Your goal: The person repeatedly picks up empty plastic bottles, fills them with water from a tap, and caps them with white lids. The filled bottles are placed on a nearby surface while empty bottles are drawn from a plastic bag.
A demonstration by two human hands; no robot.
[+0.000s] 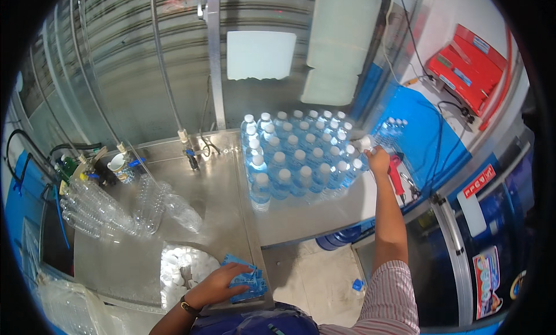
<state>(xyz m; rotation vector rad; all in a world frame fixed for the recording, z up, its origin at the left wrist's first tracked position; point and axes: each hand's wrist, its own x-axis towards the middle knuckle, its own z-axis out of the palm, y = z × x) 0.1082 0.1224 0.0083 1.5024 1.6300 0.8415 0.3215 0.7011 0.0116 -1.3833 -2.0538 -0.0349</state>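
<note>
My left hand point(225, 284), with a watch at the wrist, lies with fingers stretched over a small stack of blue plastic labels point(253, 279) at the steel counter's front edge. Beside it is a pile of white bottle caps point(184, 266) in a clear bag. My right arm reaches far forward to the right. The right hand point(379, 160) is closed at a white rounded object point(366, 143), and what the fingers hold is partly hidden. Just left of that hand stand rows of filled, white-capped water bottles point(301, 155). A red-handled tool point(396, 177) lies right of it.
Several clear, uncapped bottles point(98, 207) lie on the steel counter point(223, 190) at left, below filling taps point(188, 147). A patterned mug point(121, 168) stands behind them. At the right are a red case point(468, 68), loose cables and small bottles point(394, 125) on a blue surface.
</note>
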